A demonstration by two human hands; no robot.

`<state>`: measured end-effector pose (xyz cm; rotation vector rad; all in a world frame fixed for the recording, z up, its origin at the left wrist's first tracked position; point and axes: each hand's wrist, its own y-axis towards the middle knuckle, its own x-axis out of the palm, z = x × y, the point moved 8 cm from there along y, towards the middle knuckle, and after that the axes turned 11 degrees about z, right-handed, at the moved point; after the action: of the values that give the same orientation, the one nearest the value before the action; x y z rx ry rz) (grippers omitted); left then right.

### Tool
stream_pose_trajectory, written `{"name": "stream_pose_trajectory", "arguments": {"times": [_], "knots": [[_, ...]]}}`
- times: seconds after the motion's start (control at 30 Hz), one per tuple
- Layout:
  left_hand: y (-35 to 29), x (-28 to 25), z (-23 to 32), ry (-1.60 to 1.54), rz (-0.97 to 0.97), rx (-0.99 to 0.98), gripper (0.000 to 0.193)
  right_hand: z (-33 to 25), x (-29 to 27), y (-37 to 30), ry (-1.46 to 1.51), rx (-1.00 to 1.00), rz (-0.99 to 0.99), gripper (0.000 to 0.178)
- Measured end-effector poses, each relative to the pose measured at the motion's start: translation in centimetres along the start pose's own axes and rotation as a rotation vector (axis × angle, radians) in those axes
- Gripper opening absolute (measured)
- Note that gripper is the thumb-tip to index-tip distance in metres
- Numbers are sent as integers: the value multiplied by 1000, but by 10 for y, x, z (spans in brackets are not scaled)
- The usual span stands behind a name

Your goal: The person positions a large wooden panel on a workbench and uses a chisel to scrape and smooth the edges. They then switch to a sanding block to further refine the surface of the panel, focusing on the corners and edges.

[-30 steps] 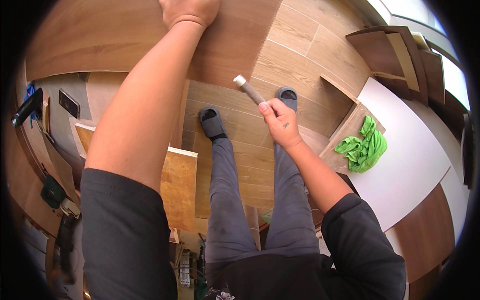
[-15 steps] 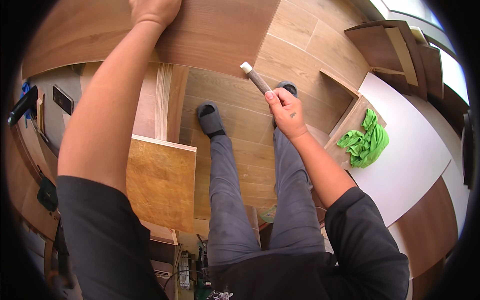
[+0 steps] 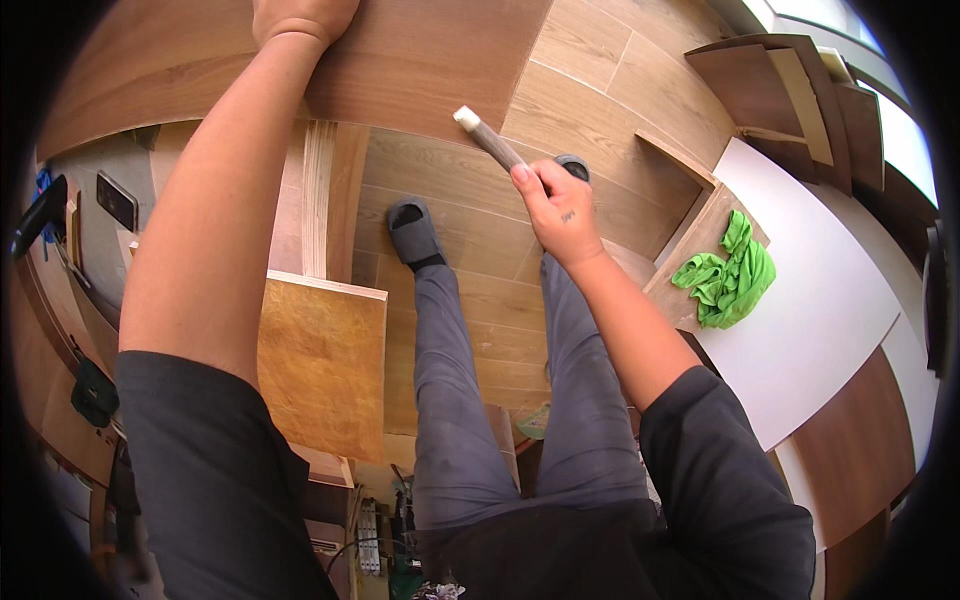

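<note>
At the upper left, my left hand (image 3: 303, 18) rests on a large brown wood-grain board (image 3: 430, 60). Its fingers run out past the top edge of the picture, so how they lie is hidden. My right hand (image 3: 560, 208) is closed around a short round stick (image 3: 496, 146) with a brownish-grey body and a whitish end. The thumb lies along the stick. Its pale end points up and left, close to the board's near edge; whether the two touch I cannot tell. Below the board, pale upright panels with layered edges (image 3: 318, 200) stand beside a yellowish-brown wooden panel (image 3: 322, 365).
A bright green cloth (image 3: 735, 280) lies at the right, over a wooden box edge and a white panel (image 3: 810, 290). Brown boards (image 3: 765, 95) lean at the far right. A phone (image 3: 117, 202) lies at the left. My slippered feet (image 3: 415, 232) stand on the wood-look floor.
My right hand has moved a little left and up, carrying the stick's pale end closer to the board. My left hand stays on the board. The view has shifted slightly.
</note>
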<state>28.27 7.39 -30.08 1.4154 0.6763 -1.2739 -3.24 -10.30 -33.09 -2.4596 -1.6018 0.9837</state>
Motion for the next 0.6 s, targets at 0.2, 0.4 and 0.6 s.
{"name": "stream_pose_trajectory", "arguments": {"times": [0.2, 0.4, 0.6], "knots": [[0, 0, 0, 37, -7, 7, 60, -17, 8, 23, 9, 16, -15, 40], [0, -1, 1, -13, 10, 12, 59, 17, 4, -4, 79, 118, -60, 38], [1, -1, 0, -2, -20, -3, 59, 34, -10, -12, 181, 159, -71, 34]]}}
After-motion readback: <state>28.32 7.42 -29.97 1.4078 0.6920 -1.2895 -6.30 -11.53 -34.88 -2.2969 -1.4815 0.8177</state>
